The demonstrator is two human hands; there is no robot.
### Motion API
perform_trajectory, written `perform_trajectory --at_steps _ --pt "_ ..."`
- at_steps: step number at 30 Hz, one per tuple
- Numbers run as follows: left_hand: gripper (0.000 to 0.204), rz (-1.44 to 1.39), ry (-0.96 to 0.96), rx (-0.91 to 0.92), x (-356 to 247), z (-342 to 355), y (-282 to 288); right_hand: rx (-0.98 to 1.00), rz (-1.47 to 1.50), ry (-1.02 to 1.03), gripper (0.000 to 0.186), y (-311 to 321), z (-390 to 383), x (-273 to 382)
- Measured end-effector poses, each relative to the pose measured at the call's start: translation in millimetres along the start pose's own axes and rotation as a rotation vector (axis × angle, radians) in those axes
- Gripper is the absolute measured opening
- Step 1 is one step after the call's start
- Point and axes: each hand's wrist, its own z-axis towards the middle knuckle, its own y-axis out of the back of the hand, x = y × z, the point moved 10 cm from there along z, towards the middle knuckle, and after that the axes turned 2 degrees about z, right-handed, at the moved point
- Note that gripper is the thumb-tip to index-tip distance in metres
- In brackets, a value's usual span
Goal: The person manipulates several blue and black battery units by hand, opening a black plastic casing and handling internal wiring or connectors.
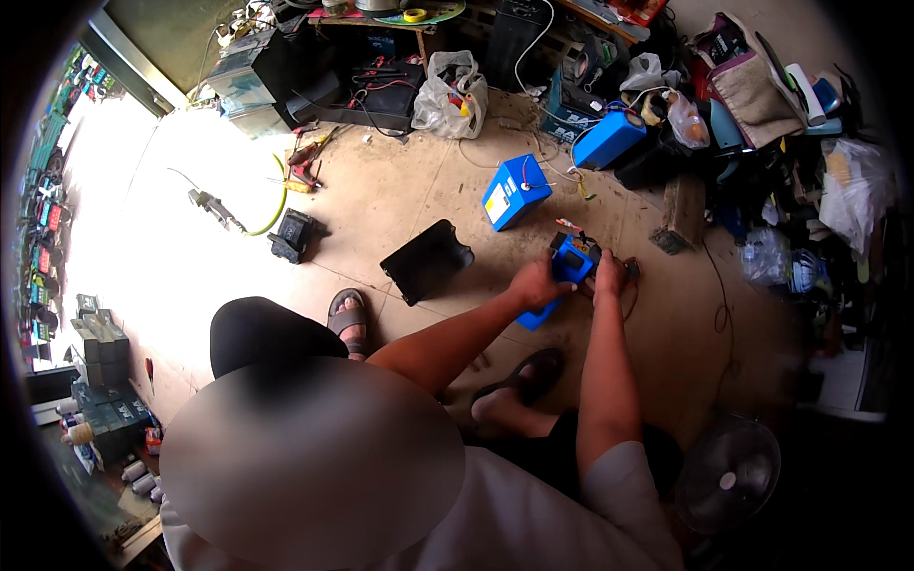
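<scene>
Between my two hands is a blue battery pack with black parts and wires at its far end. My left hand grips it from the left side, fingers bent and thumb across it. My right hand is closed around the black part at its right. Red and dark wires hang beside the right hand. How far the fingers wrap under the pack is hidden. Just beyond, a second blue battery pack with thin leads on top stands on the floor. A black open plastic case lies left of my left hand.
A small black box-shaped part, red-handled tools and a yellow-green cable lie farther left. Another blue pack leans by the clutter at the back right. A wooden block lies right. A round fan stands near right.
</scene>
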Motion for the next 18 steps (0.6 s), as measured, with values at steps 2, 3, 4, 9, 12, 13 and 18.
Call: perform_trajectory --at_steps 2,3,4,9,12,13,18 --pt "0.085 -0.098 0.028 -0.023 -5 -6 -3 0.016 -0.028 0.008 0.049 8 32 -3" --pt "0.078 -0.187 0.063 0.030 -7 -10 -5 0.028 -0.035 0.000 0.050 10 50 -10" --pt "0.072 -0.273 0.105 0.071 -8 -15 -4 0.052 -0.043 -0.006 0.051 2 60 -11" --pt "0.040 -0.408 0.118 0.104 -79 -41 45 0.018 -0.123 -0.099 0.048 -38 103 -33" --pt "0.036 -0.478 -0.076 0.037 -126 -45 90 0.161 -0.947 0.158 0.044 -83 123 -20" --pt "0.033 -0.454 -0.065 -0.001 -133 -45 107 0.132 -1.022 0.231 0.043 -83 131 -24" --pt "0.027 -0.590 0.013 -0.339 -114 -35 215 -0.230 -0.410 0.362 0.046 -60 120 -30"
